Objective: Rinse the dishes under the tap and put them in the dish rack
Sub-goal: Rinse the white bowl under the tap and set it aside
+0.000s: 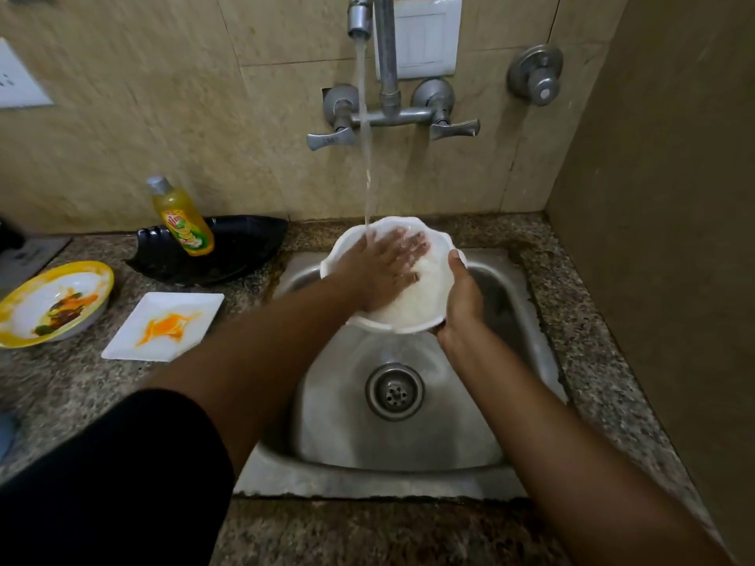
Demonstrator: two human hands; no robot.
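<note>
From the head camera, a white scalloped bowl [412,296] was held tilted over the steel sink [527,320], under the stream of water [365,116] falling from the wall tap [359,18]. The right hand [461,298] gripped the bowl's right rim, thumb over the edge and fingers hidden beneath. The left hand [384,269] lay flat inside the bowl, fingers spread against its wet inner surface, the stream striking near its knuckles.

On the granite counter [592,320] left of the sink stood a yellow dish-soap bottle [182,218] with a grey cap; its red-and-green label was too blurred to read for certain. The bottle rested in a black leaf-shaped dish [241,251]. Nearer lay a white square plate [163,326] smeared orange and a yellow-rimmed bowl [53,302] holding food scraps, the 2 just apart.
</note>
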